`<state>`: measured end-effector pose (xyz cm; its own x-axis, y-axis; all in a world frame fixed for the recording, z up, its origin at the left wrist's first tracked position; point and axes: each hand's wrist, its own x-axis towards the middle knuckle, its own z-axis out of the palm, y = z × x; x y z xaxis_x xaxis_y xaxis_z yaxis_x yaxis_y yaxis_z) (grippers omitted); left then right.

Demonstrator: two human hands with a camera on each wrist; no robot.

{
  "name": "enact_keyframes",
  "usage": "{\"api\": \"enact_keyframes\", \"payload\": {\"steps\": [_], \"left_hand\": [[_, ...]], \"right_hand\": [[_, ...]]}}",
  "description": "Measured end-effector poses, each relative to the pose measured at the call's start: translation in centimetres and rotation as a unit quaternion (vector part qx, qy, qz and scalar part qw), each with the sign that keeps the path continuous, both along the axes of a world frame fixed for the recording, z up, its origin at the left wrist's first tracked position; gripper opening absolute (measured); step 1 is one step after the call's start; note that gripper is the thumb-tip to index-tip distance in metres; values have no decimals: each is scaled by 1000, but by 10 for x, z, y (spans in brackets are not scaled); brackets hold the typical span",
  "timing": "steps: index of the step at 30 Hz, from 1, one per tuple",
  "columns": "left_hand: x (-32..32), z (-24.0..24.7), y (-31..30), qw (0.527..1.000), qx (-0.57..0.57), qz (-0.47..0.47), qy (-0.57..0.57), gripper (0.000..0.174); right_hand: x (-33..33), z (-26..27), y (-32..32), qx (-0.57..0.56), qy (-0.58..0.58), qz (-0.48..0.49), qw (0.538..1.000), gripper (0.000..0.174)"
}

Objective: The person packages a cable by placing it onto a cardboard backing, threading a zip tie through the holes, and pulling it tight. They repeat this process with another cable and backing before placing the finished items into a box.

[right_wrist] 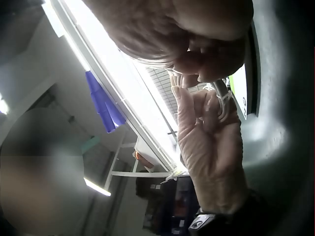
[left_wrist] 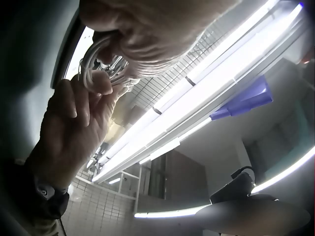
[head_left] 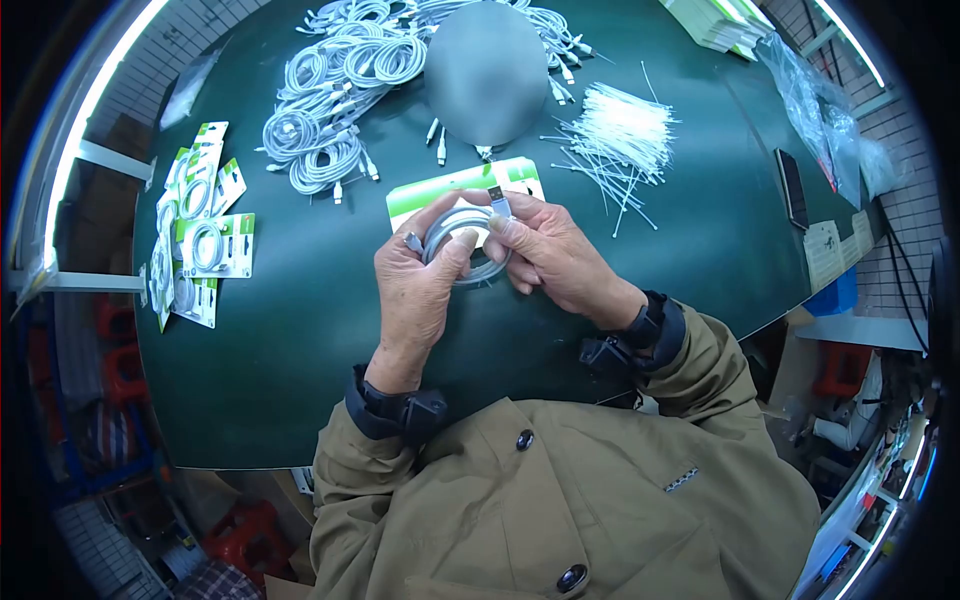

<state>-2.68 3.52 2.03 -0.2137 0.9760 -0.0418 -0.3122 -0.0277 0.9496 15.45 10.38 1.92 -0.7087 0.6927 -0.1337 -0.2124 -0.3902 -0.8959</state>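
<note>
Both hands hold a coiled grey USB cable point(head_left: 436, 241) in front of the body, over the table. My left hand point(head_left: 412, 290) grips the left side of the coil, its thumb laid across the loops. A small metal plug point(head_left: 413, 243) pokes out by its fingers. My right hand point(head_left: 572, 262) pinches the coil's right side near the USB plug point(head_left: 499, 203), which points up and away. Beyond the hands lie green-and-white packaging cards point(head_left: 420, 193), partly hidden by them. The left wrist view shows the cable loops point(left_wrist: 87, 73) between the fingers of both hands.
Many coiled cables point(head_left: 325, 150) are heaped at the far left of the dark green table point(head_left: 300, 390). White cable ties point(head_left: 625, 135) form a loose pile at right. Carded cables point(head_left: 207, 245) lie at the left edge. A phone point(head_left: 791, 188) and plastic bags point(head_left: 815, 110) are far right.
</note>
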Motion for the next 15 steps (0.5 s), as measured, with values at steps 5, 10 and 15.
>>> {"api": "enact_keyframes", "payload": {"steps": [5,10,15], "left_hand": [[4,-15,-5,1000,9,26,-6,53],[-1,-10,-6,1000,21,8,13,48],[6,-6,-5,998,0,25,57,35]], "right_hand": [[-6,-1,-7,177,-109,-36,978,43],[3,0,4,-63,16,42,997,34],[9,-2,10,-181,42,92,978,31]]}}
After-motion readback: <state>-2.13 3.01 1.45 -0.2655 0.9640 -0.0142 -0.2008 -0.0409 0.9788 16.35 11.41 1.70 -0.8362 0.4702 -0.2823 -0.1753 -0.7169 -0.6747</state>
